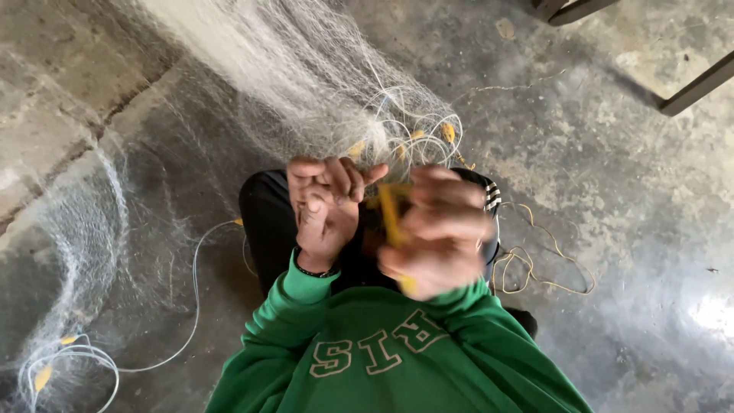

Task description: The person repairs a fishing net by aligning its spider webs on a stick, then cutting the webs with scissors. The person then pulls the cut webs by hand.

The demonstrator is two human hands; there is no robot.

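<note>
Rough grey concrete floor [612, 153], stained and cracked, fills the view from above. Dark metal furniture legs [692, 90] cross the top right corner.

Fine white monofilament fishing net [306, 84] hangs down from the top of the view in a bunched sheet and gathers just above both hands. More of the same mesh spreads thin over the floor at left. Small yellow oval floats [447, 131] sit along its white edge line near the hands; two more lie at bottom left [43, 377]. A loose yellow cord [535, 271] coils on the floor at right.

Left hand [325, 214]: fingers curled closed, pinching a gather of the net against the palm, a dark band at the wrist.

Right hand [440, 229]: motion-blurred, fingers wrapped around a flat yellow plastic netting needle [391, 218] that stands roughly upright between the two hands, just below the bunched mesh. Exact finger placement cannot be read through the blur.

Person wears a green sweatshirt [382, 359] with pale lettering and dark trousers [271, 222]; both hands are held over the lap.
</note>
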